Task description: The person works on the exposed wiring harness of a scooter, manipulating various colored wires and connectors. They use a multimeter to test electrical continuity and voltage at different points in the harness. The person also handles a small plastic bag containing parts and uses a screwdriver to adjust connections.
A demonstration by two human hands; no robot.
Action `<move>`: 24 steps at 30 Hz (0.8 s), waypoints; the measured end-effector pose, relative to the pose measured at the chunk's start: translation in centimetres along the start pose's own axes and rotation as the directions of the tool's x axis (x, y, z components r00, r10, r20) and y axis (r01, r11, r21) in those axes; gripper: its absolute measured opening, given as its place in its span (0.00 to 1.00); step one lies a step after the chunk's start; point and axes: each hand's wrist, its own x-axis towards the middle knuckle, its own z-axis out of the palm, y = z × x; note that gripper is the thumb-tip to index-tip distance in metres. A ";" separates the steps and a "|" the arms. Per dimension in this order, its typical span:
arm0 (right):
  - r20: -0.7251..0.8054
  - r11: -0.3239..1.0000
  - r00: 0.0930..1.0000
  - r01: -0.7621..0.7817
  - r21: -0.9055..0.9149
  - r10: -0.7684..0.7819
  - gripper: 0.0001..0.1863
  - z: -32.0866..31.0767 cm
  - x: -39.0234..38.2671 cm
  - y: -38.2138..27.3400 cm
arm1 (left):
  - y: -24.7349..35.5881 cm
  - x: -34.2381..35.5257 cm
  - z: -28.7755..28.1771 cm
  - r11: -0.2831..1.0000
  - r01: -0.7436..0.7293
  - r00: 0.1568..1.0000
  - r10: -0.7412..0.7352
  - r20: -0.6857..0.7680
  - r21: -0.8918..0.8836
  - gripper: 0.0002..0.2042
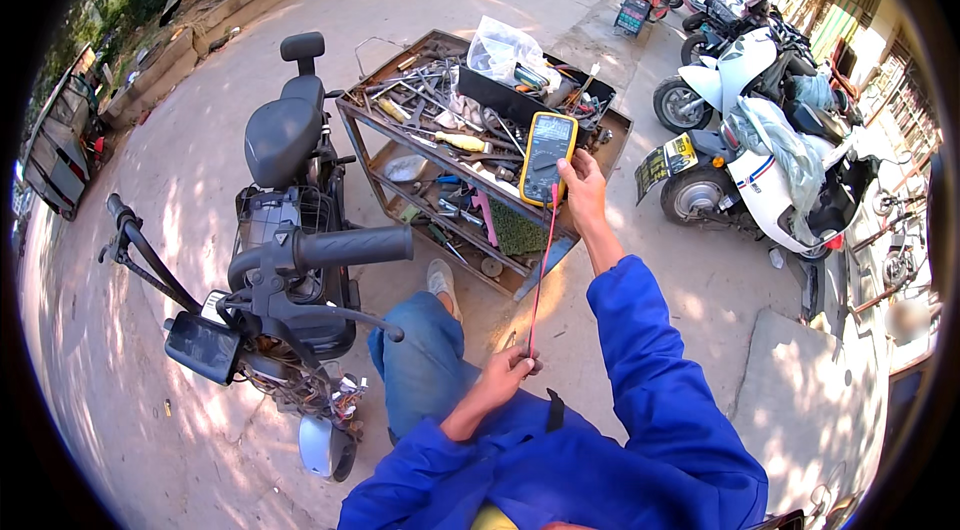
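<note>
A yellow-edged multimeter with a dark face and a round dial is held upright over the tool cart. My right hand grips its lower right edge, with the thumb by the dial. From the bottom of the meter a red test lead runs down to my left hand, which is closed around its lower end near my lap. What else lies inside those fingers is hidden. To my left stands an electric scooter with black grips, a black seat and loose wiring showing at its front.
A rusty two-tier tool cart stands ahead, heaped with wrenches, screwdrivers and a black tray. A white scooter and several others are parked along the right. A low wall borders the far left.
</note>
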 end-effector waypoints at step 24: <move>0.070 0.927 0.996 -0.019 -0.374 0.048 0.39 -0.1 -2.6 -2.2 | 5.4 -0.9 1.7 0.997 -0.022 0.999 0.024 0.023 -0.080 0.15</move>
